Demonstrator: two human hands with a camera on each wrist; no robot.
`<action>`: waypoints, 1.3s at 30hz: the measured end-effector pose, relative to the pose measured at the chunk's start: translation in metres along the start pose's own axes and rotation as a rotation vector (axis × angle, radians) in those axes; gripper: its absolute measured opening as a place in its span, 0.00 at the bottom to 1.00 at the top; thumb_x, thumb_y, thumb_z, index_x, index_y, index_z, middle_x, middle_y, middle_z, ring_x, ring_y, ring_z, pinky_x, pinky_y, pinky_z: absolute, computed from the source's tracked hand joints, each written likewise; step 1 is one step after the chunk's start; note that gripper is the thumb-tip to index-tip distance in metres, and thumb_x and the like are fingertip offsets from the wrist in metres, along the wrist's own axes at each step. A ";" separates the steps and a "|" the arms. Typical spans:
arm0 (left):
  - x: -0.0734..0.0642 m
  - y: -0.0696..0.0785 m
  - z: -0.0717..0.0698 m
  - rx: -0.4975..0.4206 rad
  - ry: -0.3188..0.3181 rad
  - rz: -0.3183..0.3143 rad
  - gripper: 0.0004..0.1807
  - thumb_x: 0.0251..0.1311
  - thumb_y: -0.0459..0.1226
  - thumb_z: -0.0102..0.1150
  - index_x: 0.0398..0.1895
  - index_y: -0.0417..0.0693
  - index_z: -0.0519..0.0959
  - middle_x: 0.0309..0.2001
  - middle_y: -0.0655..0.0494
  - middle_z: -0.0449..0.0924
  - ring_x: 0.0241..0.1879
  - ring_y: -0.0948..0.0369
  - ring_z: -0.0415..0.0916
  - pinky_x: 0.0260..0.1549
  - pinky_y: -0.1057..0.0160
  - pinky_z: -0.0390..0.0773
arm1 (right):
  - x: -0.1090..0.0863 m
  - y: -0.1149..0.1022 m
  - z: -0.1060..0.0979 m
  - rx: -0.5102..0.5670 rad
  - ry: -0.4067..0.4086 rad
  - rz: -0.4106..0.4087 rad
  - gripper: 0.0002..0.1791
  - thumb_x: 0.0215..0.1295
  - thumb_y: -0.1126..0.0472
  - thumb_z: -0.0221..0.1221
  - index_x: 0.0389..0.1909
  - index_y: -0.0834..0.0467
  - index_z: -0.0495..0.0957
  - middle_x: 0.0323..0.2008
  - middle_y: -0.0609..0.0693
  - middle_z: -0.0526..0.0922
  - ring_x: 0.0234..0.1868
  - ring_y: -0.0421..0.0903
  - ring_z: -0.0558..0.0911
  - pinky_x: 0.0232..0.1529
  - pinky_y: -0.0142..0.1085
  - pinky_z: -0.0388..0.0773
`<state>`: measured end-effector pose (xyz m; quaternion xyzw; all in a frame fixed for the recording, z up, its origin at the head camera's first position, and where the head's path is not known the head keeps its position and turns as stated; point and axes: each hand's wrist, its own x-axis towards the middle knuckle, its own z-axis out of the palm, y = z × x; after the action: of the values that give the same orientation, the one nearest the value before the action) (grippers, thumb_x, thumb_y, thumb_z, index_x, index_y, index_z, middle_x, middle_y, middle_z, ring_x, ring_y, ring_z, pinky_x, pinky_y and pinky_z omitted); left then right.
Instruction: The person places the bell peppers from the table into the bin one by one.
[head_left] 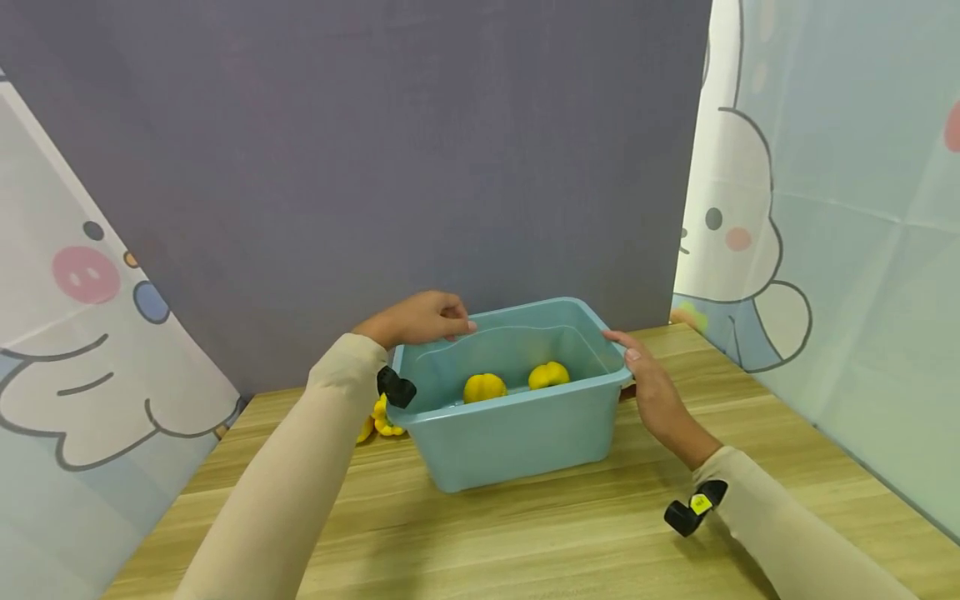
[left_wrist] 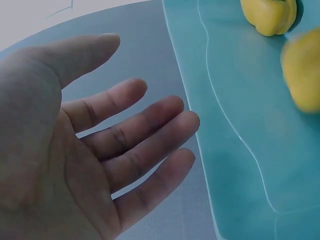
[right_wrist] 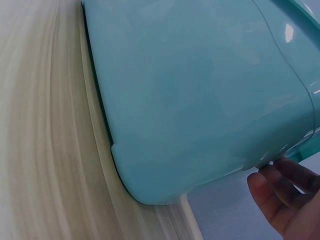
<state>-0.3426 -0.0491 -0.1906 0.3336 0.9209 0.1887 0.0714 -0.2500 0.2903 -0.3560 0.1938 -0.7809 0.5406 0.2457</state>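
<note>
A light blue plastic bin [head_left: 517,433] stands on the wooden table with two yellow bell peppers inside, one at the left [head_left: 484,388] and one farther right [head_left: 548,375]. Above the bin's back left rim hovers my left hand [head_left: 420,318]; the left wrist view shows its palm with fingers [left_wrist: 150,147] loosely spread and nothing held. My right hand [head_left: 654,396] grips the bin's right rim near the corner. In the right wrist view its fingers [right_wrist: 270,195] curl against the underside of that rim.
More yellow peppers [head_left: 386,417] lie on the table left of the bin, partly hidden by it and my left arm. A small dark brown thing [head_left: 628,391] shows beside the bin's right side. A grey cloth wall [head_left: 450,150] rises behind the table [head_left: 480,542].
</note>
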 end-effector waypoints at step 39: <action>-0.066 -0.047 0.019 -0.318 0.266 0.023 0.17 0.72 0.52 0.56 0.48 0.49 0.79 0.43 0.53 0.83 0.47 0.51 0.81 0.48 0.50 0.79 | 0.001 -0.013 -0.001 -0.069 -0.015 0.001 0.26 0.84 0.55 0.30 0.66 0.64 0.69 0.66 0.61 0.67 0.42 0.43 0.77 0.34 0.40 0.81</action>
<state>-0.3147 -0.1194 -0.2260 0.3007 0.8768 0.3751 -0.0013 -0.2432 0.2872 -0.3458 0.1887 -0.8009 0.5122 0.2461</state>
